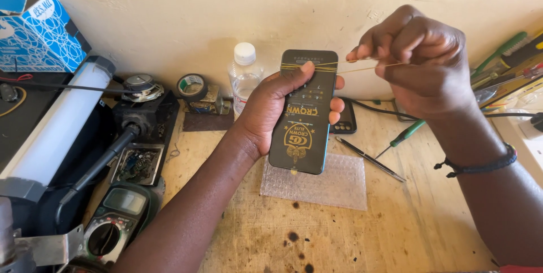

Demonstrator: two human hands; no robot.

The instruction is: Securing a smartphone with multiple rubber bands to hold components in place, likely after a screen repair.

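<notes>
Black and flat, the slim rectangular package with gold print sits upright in my left hand, fingers wrapped round its edges and thumb pressed near its top. My right hand, at three o'clock from it, pinches a thin yellow rubber band, stretched taut from the package's top. I judge I am mid-way through working this band; easing it calls for a steady pull.

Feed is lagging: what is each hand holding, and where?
Left hand grips the black flat package by its sides; right hand pinches a rubber band stretched from its top.
</notes>
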